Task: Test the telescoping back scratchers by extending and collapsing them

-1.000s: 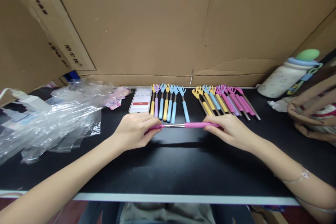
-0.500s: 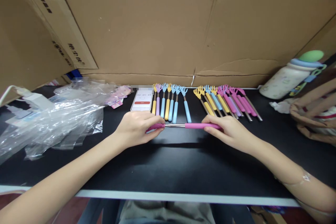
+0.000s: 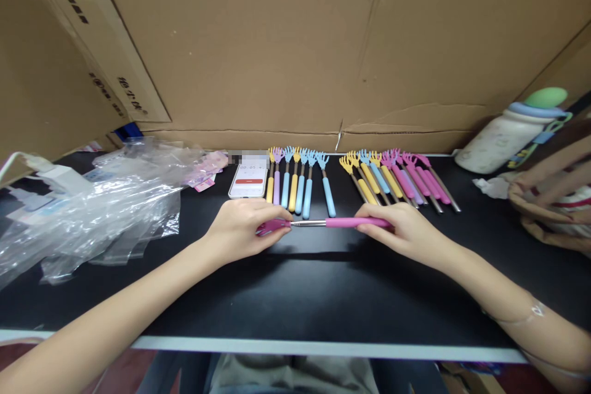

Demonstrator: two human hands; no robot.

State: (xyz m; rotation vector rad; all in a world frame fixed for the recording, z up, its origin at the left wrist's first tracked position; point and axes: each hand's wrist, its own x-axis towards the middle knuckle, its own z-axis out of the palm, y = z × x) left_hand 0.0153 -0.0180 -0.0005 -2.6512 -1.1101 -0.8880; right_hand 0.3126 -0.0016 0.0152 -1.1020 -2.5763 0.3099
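I hold a pink telescopic back scratcher [image 3: 344, 222] level above the black table [image 3: 295, 295]. My left hand [image 3: 242, 229] is closed round its pink claw end, and my right hand [image 3: 401, 231] is closed round its pink handle. A short silver shaft shows between the two hands. Behind the hands lie two rows of small scratchers with hand-shaped claws: a left row [image 3: 298, 184] in yellow, purple and blue, and a right row [image 3: 397, 181] in yellow, blue and pink.
A phone [image 3: 249, 177] with a timer on its screen lies left of the rows. Clear plastic bags [image 3: 101, 206] are heaped at the left. A water bottle [image 3: 508, 132] and a woven bag [image 3: 554, 197] stand at the right. Cardboard sheets [image 3: 295, 43] wall the back.
The hands hold almost the same place. The visible silver shaft between them looks slightly longer than one second ago.
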